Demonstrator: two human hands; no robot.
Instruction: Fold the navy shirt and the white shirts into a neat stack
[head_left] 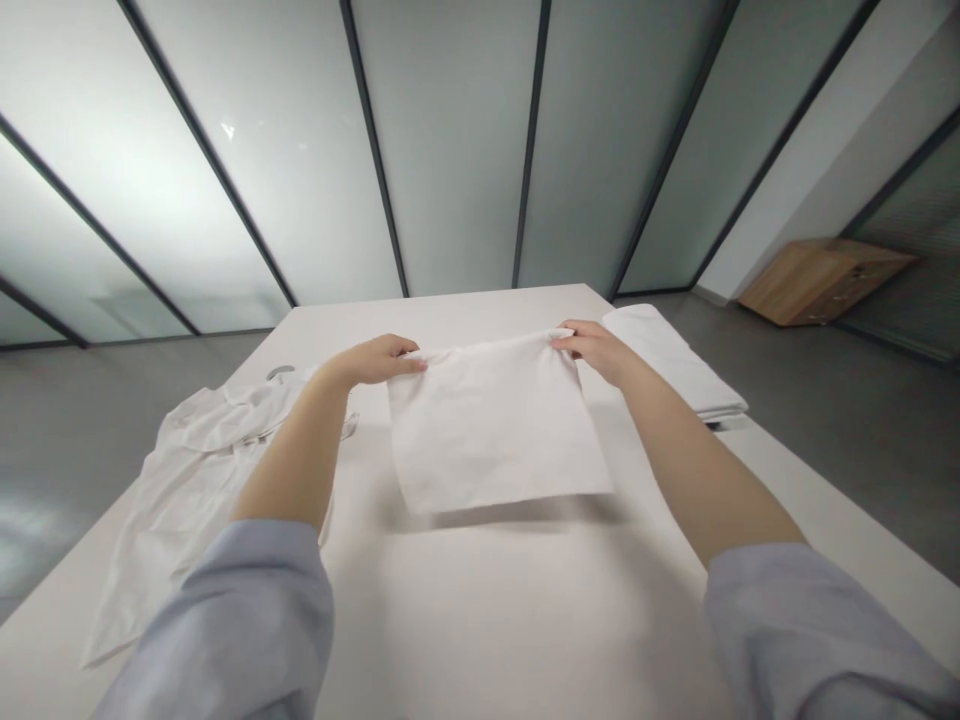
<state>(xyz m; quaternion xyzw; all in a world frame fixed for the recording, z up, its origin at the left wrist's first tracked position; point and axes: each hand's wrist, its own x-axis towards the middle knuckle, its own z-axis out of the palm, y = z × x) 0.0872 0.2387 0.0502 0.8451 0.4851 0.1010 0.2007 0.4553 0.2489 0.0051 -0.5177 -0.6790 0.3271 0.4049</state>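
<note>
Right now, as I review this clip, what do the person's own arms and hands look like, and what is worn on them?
The left hand and right hand are bare, with no gloves, and no ring or watch shows. The forearms are bare too. The left sleeve and right sleeve are loose, soft, pale blue-grey fabric, ending around the elbows.

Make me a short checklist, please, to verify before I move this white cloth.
White cloth held by its top edge: ok, the left hand and right hand both grip it.
Cloth's lower edge above the white table top: ok, it hangs free.
Folded white stack beyond the right hand: ok, edges neat.
Crumpled white garment at left: not ok, bunched, not flat.
Small grey object behind the garment: cannot tell what it is.
</note>
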